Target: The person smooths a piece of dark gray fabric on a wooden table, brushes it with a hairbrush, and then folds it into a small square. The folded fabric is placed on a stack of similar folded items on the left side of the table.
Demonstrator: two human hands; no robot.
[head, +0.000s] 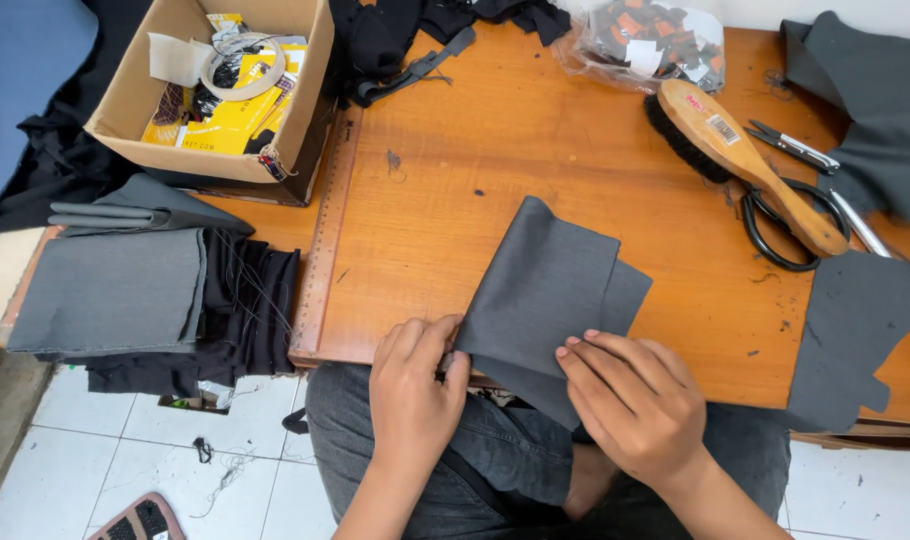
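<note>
Gripping the near edge of the table [405, 200], both hands work one folded grey fabric piece [540, 290]. The left hand [412, 385] has its fingers closed together on the piece's near-left corner, thumb on top, pinching the cloth at the table's edge. The right hand [637, 400] lies just right of it, fingers together and flat, fingertips [575, 347] pressing down on the near-right part of the same piece. The fabric extends away from both hands, its long axis running from near-left to far-right, with an under-layer showing at its right side. Neither hand is clearly nearer; each touches it.

Farther out, at the right, lie a wooden brush [745, 160] and black-handled scissors [790, 235], well apart from the hands. At the left sit stacked grey and black cloth [145, 290]. At the far left stands a cardboard box [215, 90].
</note>
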